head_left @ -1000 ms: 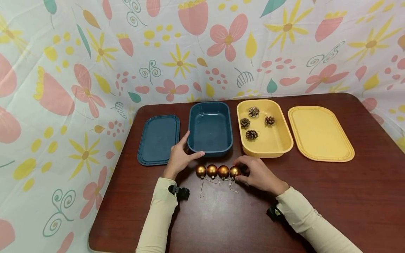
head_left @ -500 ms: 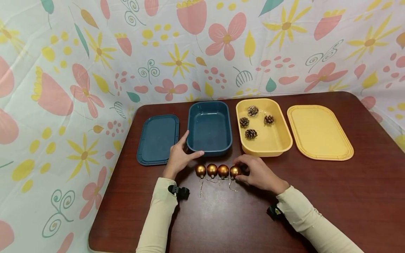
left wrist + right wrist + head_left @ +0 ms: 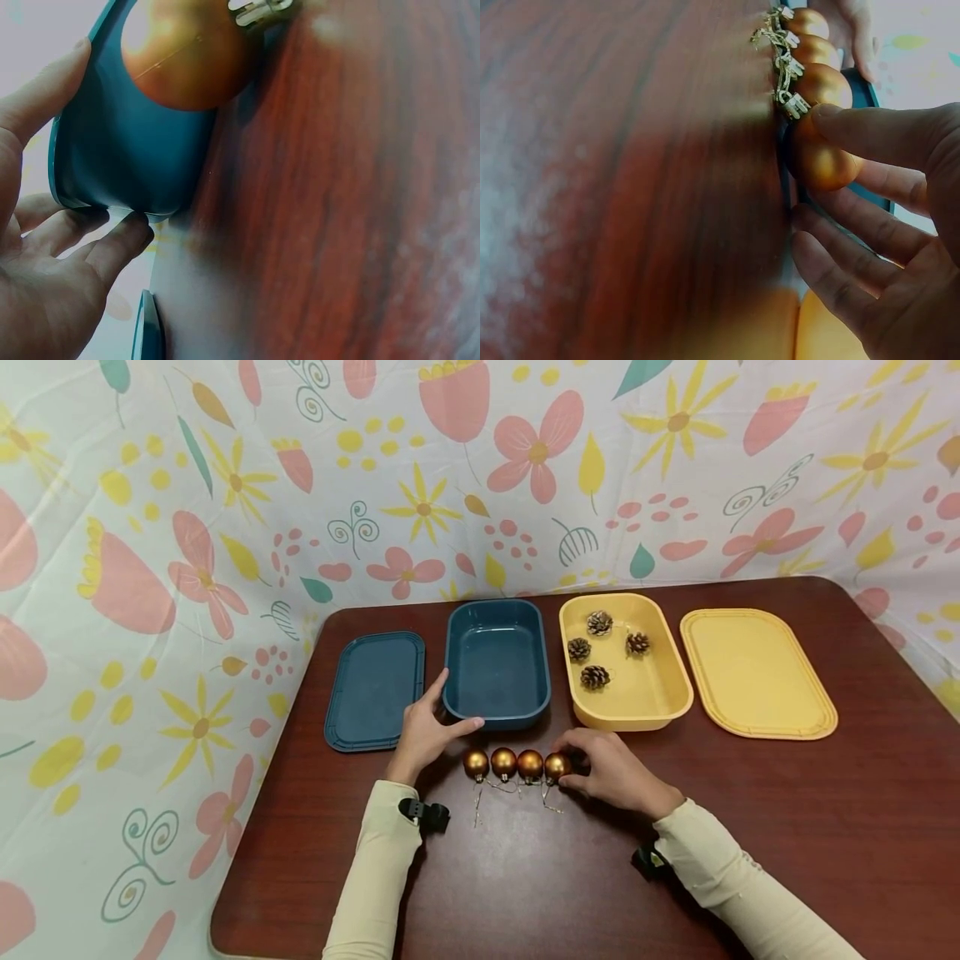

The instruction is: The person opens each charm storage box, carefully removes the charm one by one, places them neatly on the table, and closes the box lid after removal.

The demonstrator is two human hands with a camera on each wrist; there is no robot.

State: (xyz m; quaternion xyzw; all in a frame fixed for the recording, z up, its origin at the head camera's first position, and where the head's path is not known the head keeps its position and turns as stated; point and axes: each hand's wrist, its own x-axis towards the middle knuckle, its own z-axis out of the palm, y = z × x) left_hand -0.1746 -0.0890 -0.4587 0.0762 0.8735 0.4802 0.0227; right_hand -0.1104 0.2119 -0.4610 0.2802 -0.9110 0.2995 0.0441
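Observation:
My left hand (image 3: 423, 739) rests against the near left corner of a dark blue plastic box (image 3: 498, 668), thumb on its front wall and fingers along its left side. In the left wrist view the fingers (image 3: 120, 244) are spread and only slightly bent. Just in front of the box several copper-gold Christmas baubles (image 3: 503, 763) stand in a row, their caps and gold strings facing the near side. My right hand (image 3: 615, 772) holds the rightmost bauble (image 3: 557, 768) at the row's end, thumb in front and fingers behind. This bauble (image 3: 825, 161) still lines up with its neighbours.
A yellow box (image 3: 648, 693) with several pine cones (image 3: 596, 677) stands right of the blue box. Its yellow lid (image 3: 757, 672) lies farther right. A dark blue lid (image 3: 375, 693) lies at the left. Behind the brown table (image 3: 540, 893) hangs a flower-patterned cloth (image 3: 480, 510).
The view has shifted very slightly. Both hands, the baubles and the boxes keep their places.

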